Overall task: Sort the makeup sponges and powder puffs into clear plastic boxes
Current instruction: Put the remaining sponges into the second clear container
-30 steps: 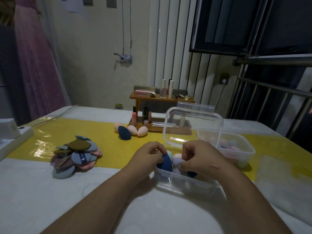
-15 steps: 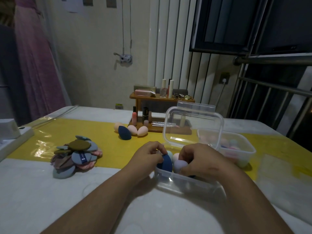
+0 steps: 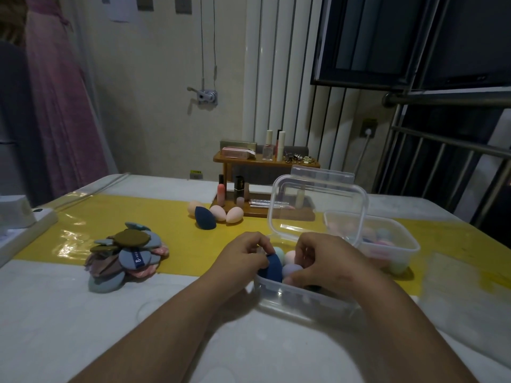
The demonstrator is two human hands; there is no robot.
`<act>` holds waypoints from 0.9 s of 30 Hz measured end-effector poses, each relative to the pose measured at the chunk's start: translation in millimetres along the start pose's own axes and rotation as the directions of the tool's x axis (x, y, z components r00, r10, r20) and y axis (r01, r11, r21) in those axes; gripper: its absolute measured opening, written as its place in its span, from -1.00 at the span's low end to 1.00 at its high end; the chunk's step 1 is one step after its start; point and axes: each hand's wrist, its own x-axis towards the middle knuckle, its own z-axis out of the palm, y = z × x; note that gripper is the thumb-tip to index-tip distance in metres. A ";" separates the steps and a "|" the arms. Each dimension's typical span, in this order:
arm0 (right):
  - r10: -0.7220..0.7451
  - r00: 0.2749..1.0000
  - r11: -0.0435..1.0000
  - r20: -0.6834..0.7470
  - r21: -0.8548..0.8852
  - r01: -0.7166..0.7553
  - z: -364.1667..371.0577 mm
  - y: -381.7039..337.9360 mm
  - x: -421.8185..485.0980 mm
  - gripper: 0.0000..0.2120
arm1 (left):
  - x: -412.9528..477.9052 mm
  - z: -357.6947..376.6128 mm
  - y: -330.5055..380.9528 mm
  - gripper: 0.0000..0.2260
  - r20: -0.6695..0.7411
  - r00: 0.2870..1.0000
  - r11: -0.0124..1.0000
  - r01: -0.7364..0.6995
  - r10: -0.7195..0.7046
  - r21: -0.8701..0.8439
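Observation:
A clear plastic box (image 3: 298, 299) sits in front of me, its lid (image 3: 318, 208) standing open behind it. Inside are several makeup sponges. My left hand (image 3: 243, 255) grips a dark blue sponge (image 3: 272, 268) at the box's left end. My right hand (image 3: 323, 261) curls over the box and holds a lilac sponge (image 3: 291, 270); a pink sponge (image 3: 290, 255) and a pale green one (image 3: 278, 252) lie behind. A pile of powder puffs (image 3: 127, 255) lies at the left. Loose sponges (image 3: 215, 214) lie farther back.
A second clear box (image 3: 392, 250) with pastel sponges stands to the right, partly behind the lid. A wooden stand (image 3: 262, 183) with cosmetics is at the back. A white power strip (image 3: 19, 225) lies at the left edge. A yellow strip (image 3: 177, 233) crosses the table.
My right hand has shifted slightly left and lower in the box, bringing the lilac sponge into view beside the dark blue one. My left hand has stayed in place.

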 end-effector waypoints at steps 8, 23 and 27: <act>-0.041 0.998 0.999 0.038 -0.027 0.042 -0.2 8.4 1.0 -0.71 | -0.4 0.0 -1.1 -0.74 -0.007 1.000 1.000 0.005 -0.005 -0.016; -0.010 1.000 1.000 0.026 0.022 0.010 0.6 5.6 0.8 -0.73 | 1.9 -0.6 -2.6 -0.73 -0.004 1.000 1.000 0.007 -0.007 -0.012; -0.014 0.999 1.000 0.040 0.021 0.013 -1.8 5.8 -0.6 -0.74 | 0.5 -0.1 -1.0 -0.75 -0.003 1.000 1.000 -0.007 0.007 0.025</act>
